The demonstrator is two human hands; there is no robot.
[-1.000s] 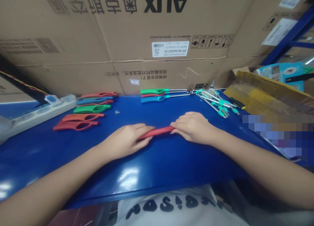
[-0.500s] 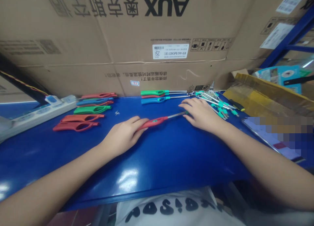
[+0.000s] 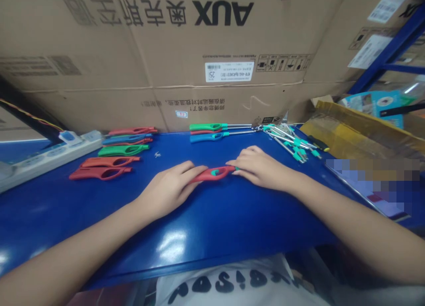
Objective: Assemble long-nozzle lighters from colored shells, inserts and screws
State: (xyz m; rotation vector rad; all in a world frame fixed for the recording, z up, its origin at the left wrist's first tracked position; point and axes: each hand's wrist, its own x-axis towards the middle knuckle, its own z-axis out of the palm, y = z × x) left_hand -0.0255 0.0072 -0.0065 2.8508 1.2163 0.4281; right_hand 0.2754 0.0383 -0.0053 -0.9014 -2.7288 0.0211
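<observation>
My left hand (image 3: pixel 171 184) is closed round the back end of a red lighter handle (image 3: pixel 201 176) with a green trigger, held just above the blue tabletop. At the handle's front end, my right hand (image 3: pixel 260 168) pinches a small green collar (image 3: pixel 236 168), mostly covered by the fingertips. The lighter's metal tube is hidden by that hand. Behind the hands lie lighters with tubes fitted, a green one (image 3: pixel 204 127) and a blue one (image 3: pixel 206 138), with a red one between them. Right of these is a pile of metal tubes with green collars (image 3: pixel 300 151).
Several bare handles, such as a green one (image 3: pixel 123 150) and a dark red one (image 3: pixel 96 173), lie at left beside a white power strip (image 3: pixel 53 158). A large cardboard box (image 3: pixel 166 76) stands behind. At right are a screwdriver (image 3: pixel 320 143), a taped carton (image 3: pixel 358 129) and a phone (image 3: pixel 368 191).
My right hand has moved left and slightly towards me, up to the red handle's front end. The metal tube that showed between them is now out of sight. My left hand keeps its hold.
</observation>
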